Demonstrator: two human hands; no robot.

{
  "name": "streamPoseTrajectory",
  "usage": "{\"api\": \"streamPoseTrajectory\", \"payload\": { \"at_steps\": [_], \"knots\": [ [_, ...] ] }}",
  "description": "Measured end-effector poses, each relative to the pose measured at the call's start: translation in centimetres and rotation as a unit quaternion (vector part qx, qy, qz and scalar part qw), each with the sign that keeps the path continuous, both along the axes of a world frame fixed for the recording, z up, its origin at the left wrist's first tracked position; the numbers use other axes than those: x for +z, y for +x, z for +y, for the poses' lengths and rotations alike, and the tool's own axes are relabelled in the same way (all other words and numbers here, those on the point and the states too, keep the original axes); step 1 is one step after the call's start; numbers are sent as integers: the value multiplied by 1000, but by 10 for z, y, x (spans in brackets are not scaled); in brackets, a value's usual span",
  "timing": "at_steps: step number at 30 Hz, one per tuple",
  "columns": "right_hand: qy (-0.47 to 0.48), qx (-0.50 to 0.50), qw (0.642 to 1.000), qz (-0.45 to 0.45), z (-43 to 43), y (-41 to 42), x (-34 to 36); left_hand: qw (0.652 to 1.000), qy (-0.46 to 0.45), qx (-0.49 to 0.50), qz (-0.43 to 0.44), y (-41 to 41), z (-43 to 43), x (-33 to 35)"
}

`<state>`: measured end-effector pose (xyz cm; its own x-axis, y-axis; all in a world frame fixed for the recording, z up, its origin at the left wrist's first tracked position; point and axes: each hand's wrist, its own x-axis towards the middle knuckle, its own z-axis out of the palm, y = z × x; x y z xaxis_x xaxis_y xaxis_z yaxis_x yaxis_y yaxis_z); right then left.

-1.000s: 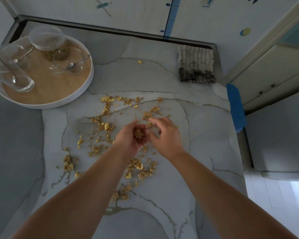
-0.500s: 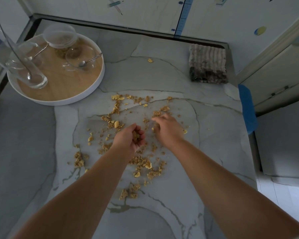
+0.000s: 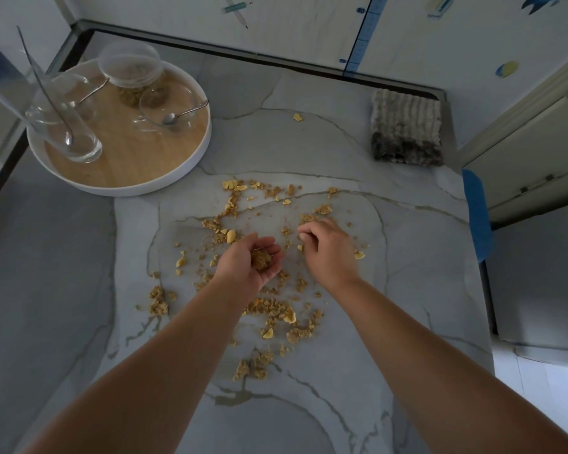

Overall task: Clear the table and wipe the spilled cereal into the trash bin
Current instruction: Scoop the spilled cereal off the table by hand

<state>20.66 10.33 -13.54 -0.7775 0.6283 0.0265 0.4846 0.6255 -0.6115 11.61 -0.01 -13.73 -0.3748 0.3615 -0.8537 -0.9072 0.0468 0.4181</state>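
Spilled cereal (image 3: 276, 317) lies scattered in golden crumbs and flakes over the middle of the marble table (image 3: 309, 152). My left hand (image 3: 246, 265) is cupped palm up above the table, holding a small heap of cereal in its palm. Just to the right, my right hand (image 3: 328, 249) is palm down with curled fingertips touching the crumbs on the table. Whether it pinches a piece I cannot tell. A grey ribbed cloth (image 3: 405, 127) lies folded at the back right of the table. No trash bin is in view.
A round white tray with a wooden base (image 3: 128, 168) stands at the back left, holding glass cups, spoons, a tall glass and a clear container. One stray flake (image 3: 297, 117) lies near the back. A blue guard (image 3: 477, 214) covers the table's right edge.
My right hand has drawn away from my left palm and moved right onto the crumbs. My left hand stays cupped with its cereal. The view has shifted slightly to the left.
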Motion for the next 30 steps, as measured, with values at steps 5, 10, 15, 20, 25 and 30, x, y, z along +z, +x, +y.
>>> {"api": "streamPoseTrajectory", "payload": {
  "at_steps": [5, 10, 15, 20, 25, 30],
  "knots": [
    [-40, 27, 998, 50, -9, -5, 13, 999, 31, -7, -37, 2, 10, 7],
    [-26, -95, 991, -94, 36, -12, 3, 998, 4, -57, -1, 1, 8, 7],
    [13, -45, 974, -221, 56, -26, -5, 999, -4, -38, -2, -10, 3, 6],
    [66, -23, 966, -249, 58, -32, -6, 1000, 3, 2, -16, -17, -1, 10],
    [21, -35, 991, -124, 39, -28, 6, 999, 35, -11, -8, -25, -10, 12],
    [-32, 115, 993, -8, -10, -34, 30, 998, 59, -8, -9, -28, -18, 18]
  ]
}}
